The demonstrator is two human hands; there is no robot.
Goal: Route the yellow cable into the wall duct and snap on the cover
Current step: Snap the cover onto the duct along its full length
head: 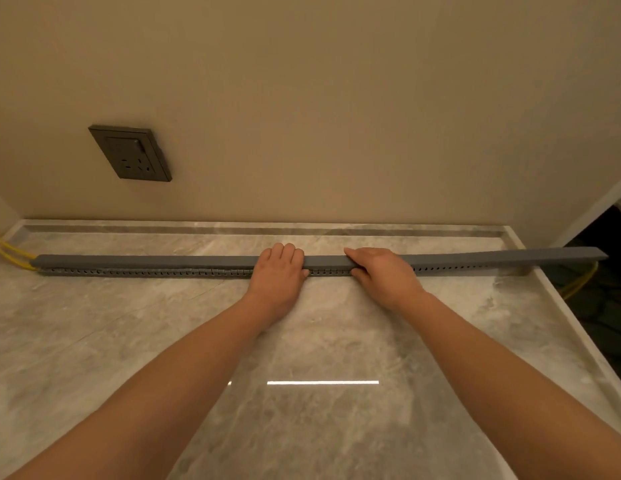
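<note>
Hands pressed where I watched: left hand (279,268) and right hand (378,271) clamped on the grey cover (146,261) over the duct (129,271); yellow cable (11,252) emerged at its left end, on the marble counter (302,341).

A home interior: beige wall (337,98), dark socket (130,153), polished marble countertop (163,323).

Yellow cable (11,252): cut off at left edge; run inside duct (146,271) hidden by cover (146,261).
Cover mid-span: hidden under hands.
Right cable loop (579,285): dim, partly hidden by table (551,306) edge.
</note>
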